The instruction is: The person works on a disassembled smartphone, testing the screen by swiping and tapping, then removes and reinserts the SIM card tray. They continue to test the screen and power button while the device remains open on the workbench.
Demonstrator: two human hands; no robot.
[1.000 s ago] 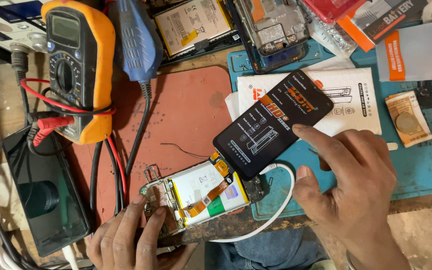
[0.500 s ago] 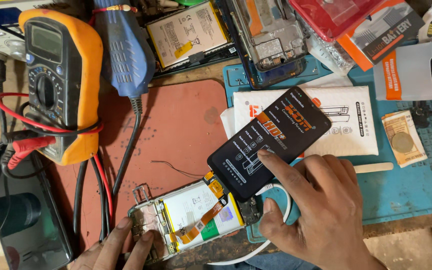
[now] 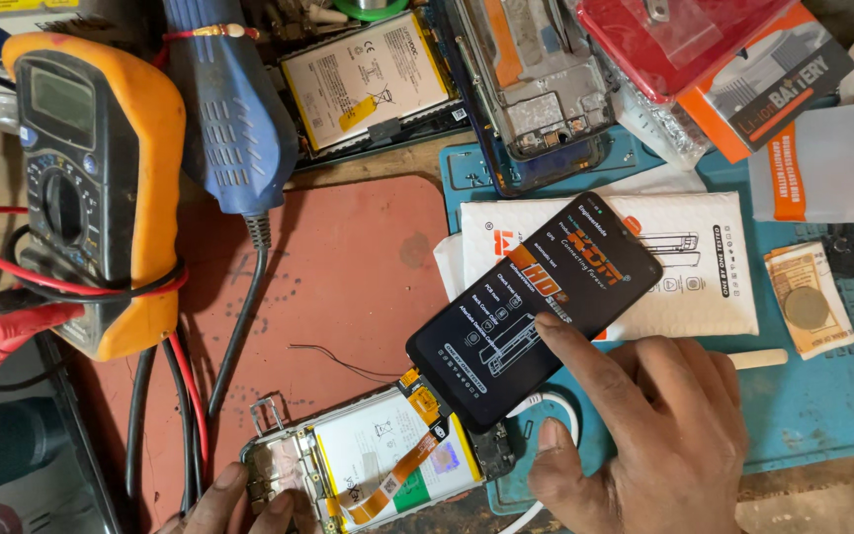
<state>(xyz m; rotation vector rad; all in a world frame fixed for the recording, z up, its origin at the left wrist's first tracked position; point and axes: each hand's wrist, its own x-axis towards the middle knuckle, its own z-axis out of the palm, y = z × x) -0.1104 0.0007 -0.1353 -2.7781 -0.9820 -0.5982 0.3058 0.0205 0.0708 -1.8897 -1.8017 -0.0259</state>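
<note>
Pressing a fingertip to a lit phone screen

Pressing down with its forefinger, the right hand [image 3: 659, 435] touches the black screen panel [image 3: 536, 307], which lies tilted across a white padded envelope [image 3: 689, 262] on the blue mat [image 3: 812, 405]; the other fingers are curled loosely and clamp nothing. An orange ribbon cable [image 3: 397, 475] joins the panel's lower end to the opened phone [image 3: 378, 465], whose white battery faces up. The left hand [image 3: 239, 504] shows only its fingertips at the bottom edge, touching the phone's left end; whether they pinch it cannot be told. A white cable [image 3: 555, 410] loops beneath the panel. Further left, on the red mat [image 3: 348, 267], sit an orange multimeter [image 3: 91, 188] with red and black leads and a blue hot-air tool [image 3: 229, 109].
</note>
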